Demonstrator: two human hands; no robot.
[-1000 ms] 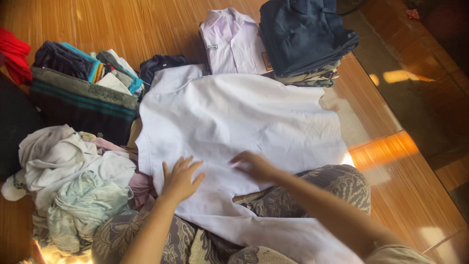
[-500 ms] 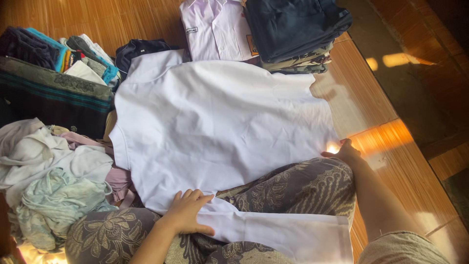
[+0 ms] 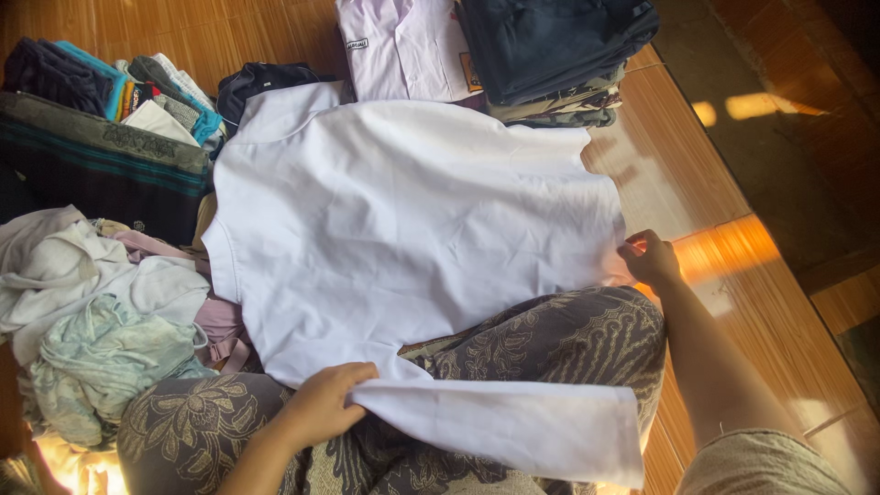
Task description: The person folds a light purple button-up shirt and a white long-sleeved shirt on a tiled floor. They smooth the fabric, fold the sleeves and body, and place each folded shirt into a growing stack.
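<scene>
A large white cotton shirt [image 3: 412, 229] lies spread back-up over the wooden floor [image 3: 678, 183] and the person's patterned trouser legs [image 3: 559, 339]. The left hand [image 3: 321, 408] pinches the sleeve near the armpit (sleeve folded across the lap); the right hand [image 3: 649, 258] grips the shirt's hem edge.

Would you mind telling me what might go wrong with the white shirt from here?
1. The white shirt is held only at two spots, by the left hand at the sleeve and the right hand at the hem, so the middle may well wrinkle.
2. Its left edge lies by the loose pile; it could catch on those clothes.
3. The sleeve drapes over the patterned knee and might slide off.
</scene>
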